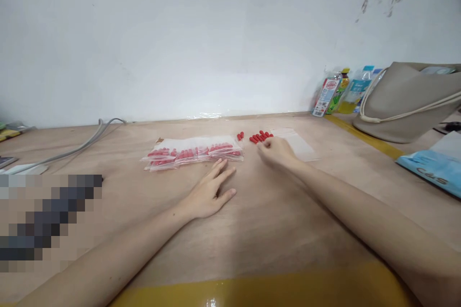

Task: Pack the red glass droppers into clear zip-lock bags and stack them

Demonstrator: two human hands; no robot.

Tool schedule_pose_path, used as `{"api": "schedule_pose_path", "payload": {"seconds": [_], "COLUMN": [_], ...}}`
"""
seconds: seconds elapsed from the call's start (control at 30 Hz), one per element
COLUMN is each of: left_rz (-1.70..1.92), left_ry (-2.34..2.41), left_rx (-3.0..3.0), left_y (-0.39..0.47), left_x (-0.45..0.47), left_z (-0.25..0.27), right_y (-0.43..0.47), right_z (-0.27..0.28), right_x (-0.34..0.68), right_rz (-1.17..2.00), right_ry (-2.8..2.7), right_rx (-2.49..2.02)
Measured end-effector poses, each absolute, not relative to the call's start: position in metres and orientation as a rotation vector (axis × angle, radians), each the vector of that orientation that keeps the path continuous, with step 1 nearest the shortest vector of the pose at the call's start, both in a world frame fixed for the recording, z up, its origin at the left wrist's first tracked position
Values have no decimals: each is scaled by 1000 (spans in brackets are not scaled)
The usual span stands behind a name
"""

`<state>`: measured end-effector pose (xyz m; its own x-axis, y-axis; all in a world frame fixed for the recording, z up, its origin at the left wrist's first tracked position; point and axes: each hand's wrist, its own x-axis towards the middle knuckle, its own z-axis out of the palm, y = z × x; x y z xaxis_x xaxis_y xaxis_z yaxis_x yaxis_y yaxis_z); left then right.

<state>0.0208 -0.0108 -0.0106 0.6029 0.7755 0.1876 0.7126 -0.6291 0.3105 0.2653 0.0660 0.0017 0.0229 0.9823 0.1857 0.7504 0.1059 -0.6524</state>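
Observation:
My left hand (211, 192) lies flat on the wooden table (252, 230), fingers apart, just in front of a row of clear bags filled with small red pieces (194, 152). My right hand (275, 149) rests farther back with its fingers curled at a small heap of loose red pieces (260, 136). Whether it grips any piece cannot be told. Two more red pieces (240, 135) lie by the end of the bags. A stack of empty clear bags (297, 144) lies just right of my right hand.
A beige bag (406, 100) and several drink bottles (340, 91) stand at the back right against the white wall. A blue packet (432, 168) lies at the right edge. A grey cable (82, 144) runs across the left. Yellow tape (252, 290) marks the near edge.

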Motion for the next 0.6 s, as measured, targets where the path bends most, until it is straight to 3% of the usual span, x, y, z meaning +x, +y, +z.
{"api": "schedule_pose_path", "payload": {"seconds": [0.07, 0.13, 0.27, 0.6], "left_rz": [469, 488, 488, 474], "left_ry": [1225, 1217, 1222, 1229], "left_rx": [2627, 2628, 2625, 2639], "left_y": [-11, -10, -11, -10], "left_x": [21, 21, 21, 21], "left_z": [-11, -11, -11, -11], "right_y": [74, 81, 86, 88], "right_z": [-2, -7, -14, -17], "right_x": [292, 312, 329, 334], "right_rz": [-13, -221, -113, 22], "right_ry": [-1764, -1753, -1753, -1369], "right_rx": [-1901, -2076, -2258, -2096]}}
